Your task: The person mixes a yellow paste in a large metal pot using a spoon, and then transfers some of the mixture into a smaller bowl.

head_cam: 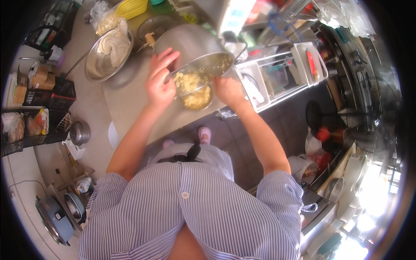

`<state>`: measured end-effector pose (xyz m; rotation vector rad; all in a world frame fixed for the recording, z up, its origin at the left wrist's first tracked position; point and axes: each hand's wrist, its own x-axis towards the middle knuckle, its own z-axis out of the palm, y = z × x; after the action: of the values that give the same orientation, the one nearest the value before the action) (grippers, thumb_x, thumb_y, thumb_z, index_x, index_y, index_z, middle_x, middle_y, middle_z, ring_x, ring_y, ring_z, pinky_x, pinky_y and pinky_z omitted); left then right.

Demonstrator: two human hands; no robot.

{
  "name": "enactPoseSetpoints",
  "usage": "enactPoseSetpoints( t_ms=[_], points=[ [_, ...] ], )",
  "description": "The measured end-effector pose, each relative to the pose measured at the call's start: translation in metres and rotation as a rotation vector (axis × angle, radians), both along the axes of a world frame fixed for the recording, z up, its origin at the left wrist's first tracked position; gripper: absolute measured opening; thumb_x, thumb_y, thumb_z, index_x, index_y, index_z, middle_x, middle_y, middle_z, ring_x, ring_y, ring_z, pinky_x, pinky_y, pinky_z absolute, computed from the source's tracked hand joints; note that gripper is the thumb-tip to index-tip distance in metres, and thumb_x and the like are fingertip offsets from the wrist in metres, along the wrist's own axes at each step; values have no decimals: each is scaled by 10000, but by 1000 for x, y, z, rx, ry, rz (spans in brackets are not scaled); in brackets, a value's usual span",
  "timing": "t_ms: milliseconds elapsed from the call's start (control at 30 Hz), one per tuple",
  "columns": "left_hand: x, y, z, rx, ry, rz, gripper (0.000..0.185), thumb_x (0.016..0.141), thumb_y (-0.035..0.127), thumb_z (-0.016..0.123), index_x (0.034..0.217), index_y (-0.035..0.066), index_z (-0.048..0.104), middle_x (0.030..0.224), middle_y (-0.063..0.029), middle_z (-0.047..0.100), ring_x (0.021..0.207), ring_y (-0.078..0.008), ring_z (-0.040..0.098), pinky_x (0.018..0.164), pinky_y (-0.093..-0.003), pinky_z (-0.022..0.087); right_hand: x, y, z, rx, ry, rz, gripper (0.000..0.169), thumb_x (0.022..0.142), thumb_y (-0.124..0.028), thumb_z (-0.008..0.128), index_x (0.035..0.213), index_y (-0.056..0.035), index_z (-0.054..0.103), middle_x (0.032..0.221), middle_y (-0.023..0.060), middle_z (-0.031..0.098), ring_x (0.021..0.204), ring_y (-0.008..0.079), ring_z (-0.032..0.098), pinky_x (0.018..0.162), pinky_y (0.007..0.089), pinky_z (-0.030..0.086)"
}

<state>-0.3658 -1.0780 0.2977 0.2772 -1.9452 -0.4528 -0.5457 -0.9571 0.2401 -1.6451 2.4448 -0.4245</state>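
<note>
My left hand (161,78) grips the rim of a large metal pot (191,40), which is tilted with its mouth towards me. Pale yellow minced food (187,82) lies at the pot's lower edge, and scraps cling to its inner wall. Beneath that edge stands a small metal bowl (211,100) that holds more of the same food (196,97). My right hand (227,91) is closed at the pot's mouth around a utensil, whose thin metal edge crosses the food; its handle is hidden in my fist.
On the table (130,113), a metal bowl (94,71) with a pale cloth (113,45) stands to the left. Behind are a yellow plastic basket (131,8) and another metal bowl (156,24). White bins (308,61) on a rack border the right side. Black crates (48,100) stand far left.
</note>
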Motion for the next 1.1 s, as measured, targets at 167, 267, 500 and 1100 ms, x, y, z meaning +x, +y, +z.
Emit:
enactPoseSetpoints(
  t_ms=[167, 267, 500, 1100],
  points=[
    [0, 0, -1, -1, 3, 20, 187, 642, -189, 444, 761, -96, 553, 1091, -173, 631, 1132, -353, 550, 1008, -498, 350, -1, 19, -7, -11, 66, 89, 283, 922, -294, 472, 825, -55, 587, 652, 199, 626, 623, 373, 628, 580, 462, 498],
    [1, -3, -5, 1, 10, 20, 200, 636, -187, 441, 770, -95, 557, 1092, -168, 632, 1133, -352, 549, 1007, -496, 351, 2, 29, -4, -27, 100, 111, 265, 914, -276, 493, 794, -52, 568, 602, 173, 613, 577, 360, 620, 547, 452, 492],
    [2, -4, -5, 11, -1, 37, 227, 631, -188, 441, 795, -93, 565, 1093, -161, 633, 1137, -346, 548, 1008, -491, 352, 2, 43, -4, -108, 90, 68, 273, 917, -264, 498, 750, -51, 528, 572, 165, 601, 532, 355, 608, 505, 449, 485],
    [7, -17, -4, 7, 29, 78, 307, 612, -196, 397, 862, -126, 561, 1095, -183, 622, 1130, -357, 547, 971, -427, 409, 22, 74, -19, -93, 26, 43, 242, 909, -242, 524, 740, -72, 498, 534, 140, 582, 491, 339, 597, 457, 428, 482]
  ],
)
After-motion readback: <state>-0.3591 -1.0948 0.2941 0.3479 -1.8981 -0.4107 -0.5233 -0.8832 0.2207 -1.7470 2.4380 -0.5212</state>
